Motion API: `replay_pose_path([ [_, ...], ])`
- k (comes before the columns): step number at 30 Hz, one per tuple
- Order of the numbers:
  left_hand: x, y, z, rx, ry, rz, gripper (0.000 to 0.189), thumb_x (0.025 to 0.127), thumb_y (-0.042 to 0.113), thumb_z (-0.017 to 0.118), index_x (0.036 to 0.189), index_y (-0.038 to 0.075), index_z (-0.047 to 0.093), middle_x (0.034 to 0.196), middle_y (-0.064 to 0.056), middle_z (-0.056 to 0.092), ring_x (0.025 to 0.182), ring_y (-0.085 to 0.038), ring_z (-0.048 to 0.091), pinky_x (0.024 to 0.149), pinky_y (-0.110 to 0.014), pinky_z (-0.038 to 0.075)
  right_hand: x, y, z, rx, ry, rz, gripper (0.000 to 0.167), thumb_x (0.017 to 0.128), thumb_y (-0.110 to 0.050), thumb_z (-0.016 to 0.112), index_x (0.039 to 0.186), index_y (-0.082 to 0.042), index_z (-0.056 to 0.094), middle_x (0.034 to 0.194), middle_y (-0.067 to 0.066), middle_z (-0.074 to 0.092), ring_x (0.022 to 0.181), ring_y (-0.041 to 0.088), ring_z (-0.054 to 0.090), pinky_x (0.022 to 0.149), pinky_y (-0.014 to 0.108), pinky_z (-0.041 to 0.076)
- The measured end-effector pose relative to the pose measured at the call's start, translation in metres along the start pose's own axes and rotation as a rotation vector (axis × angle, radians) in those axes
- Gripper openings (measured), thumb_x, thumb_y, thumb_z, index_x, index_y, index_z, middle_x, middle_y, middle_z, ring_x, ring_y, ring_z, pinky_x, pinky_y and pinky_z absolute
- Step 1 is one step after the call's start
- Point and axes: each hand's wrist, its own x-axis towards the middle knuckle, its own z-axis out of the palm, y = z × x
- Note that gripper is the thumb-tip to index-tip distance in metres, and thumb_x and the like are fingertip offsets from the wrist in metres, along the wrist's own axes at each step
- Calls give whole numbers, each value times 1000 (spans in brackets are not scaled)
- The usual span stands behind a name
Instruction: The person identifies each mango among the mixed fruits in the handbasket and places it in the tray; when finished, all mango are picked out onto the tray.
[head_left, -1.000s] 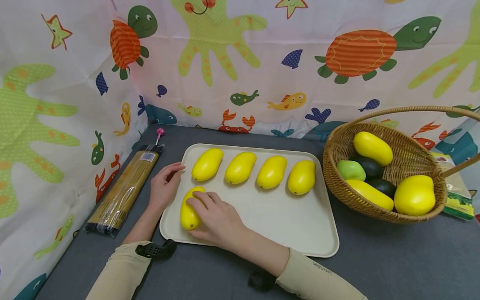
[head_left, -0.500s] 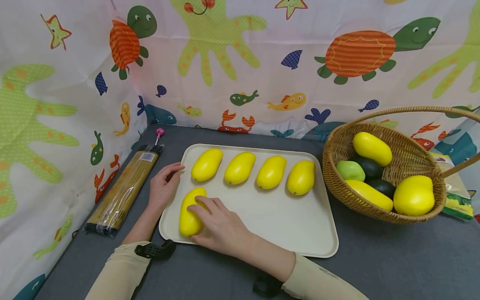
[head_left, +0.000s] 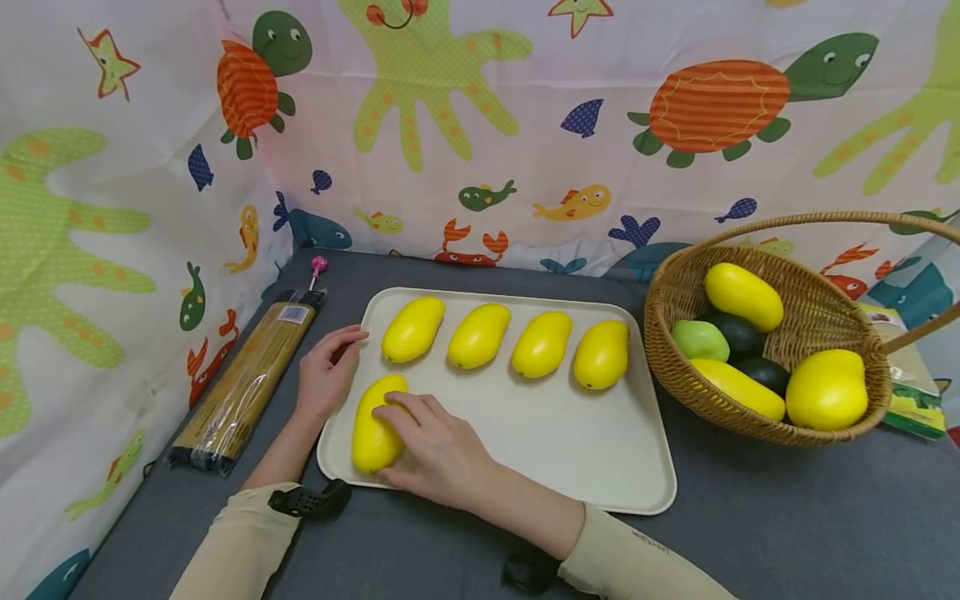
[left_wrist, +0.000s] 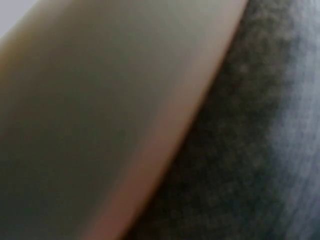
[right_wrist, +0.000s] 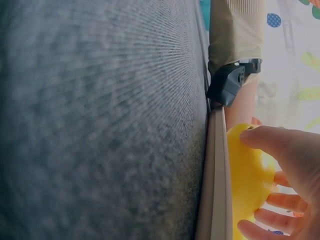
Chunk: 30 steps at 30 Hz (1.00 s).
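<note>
In the head view, a cream tray point(head_left: 510, 433) carries several yellow mangoes. A row of them, including one mango point(head_left: 412, 329) at the left end, lies along the far side. My right hand point(head_left: 442, 450) holds another mango point(head_left: 375, 433) at the tray's near left corner, thumb at its near end and fingers along its right side. The right wrist view shows the thumb across one end of this mango point(right_wrist: 250, 175), with the fingers round the other side. My left hand point(head_left: 326, 375) rests at the tray's left rim, fingertips touching the edge. The left wrist view is mostly blur.
A wicker basket point(head_left: 675, 392) at the right contains yellow fruits, a green apple point(head_left: 700, 340) and dark green avocados point(head_left: 731, 333). Behind it stands a printed bag point(head_left: 915, 408). A long clear-wrapped package point(head_left: 247, 379) lies left of the tray. A patterned curtain point(head_left: 480, 100) hangs behind.
The mango under my right hand has settled slightly to the left and nearer the tray's near edge, its angle turned a little. My left hand has stayed at the rim.
</note>
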Motion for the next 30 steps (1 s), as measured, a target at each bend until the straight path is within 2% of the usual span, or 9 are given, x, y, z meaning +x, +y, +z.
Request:
replay_pose_path([
  [6,1,-1,0,9,-2,3,22,96,10,59,112,9,73,126,-2,63,111,-16,60,84,-10,43,0,1,2,-30,26,-11,67,79,-48,77,131,-15,53,136,3,49,117,16,50,92,24,48],
  [19,2,-1,1,11,-7,-7,22,96,9,58,112,9,73,126,-2,63,112,-16,59,84,-10,43,-1,2,-1,-32,41,-11,67,78,-50,77,130,-15,54,135,3,51,115,15,51,91,24,48],
  [30,1,-1,0,19,-14,-28,22,97,10,58,113,9,73,127,-2,62,113,-16,58,84,-10,43,-3,4,-2,21,38,-7,63,80,-48,76,130,-15,55,134,2,52,117,14,51,94,22,46],
])
